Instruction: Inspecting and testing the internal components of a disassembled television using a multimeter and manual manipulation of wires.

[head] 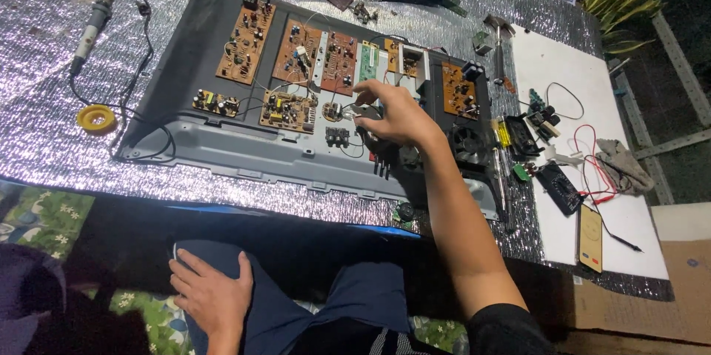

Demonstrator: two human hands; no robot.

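Small metal part [361, 112] sits pinched in the right hand [396, 114] fingers [364, 93]; left hand [211, 296] fingers rest spread on the knee [244, 266].

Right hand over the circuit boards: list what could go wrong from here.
1. The right hand reaches across bare brown circuit boards in the grey panel; fingers could bend upright components or snag thin wires.
2. The soldering iron lies on the foil mat beside trailing cable; a tug could drag it.
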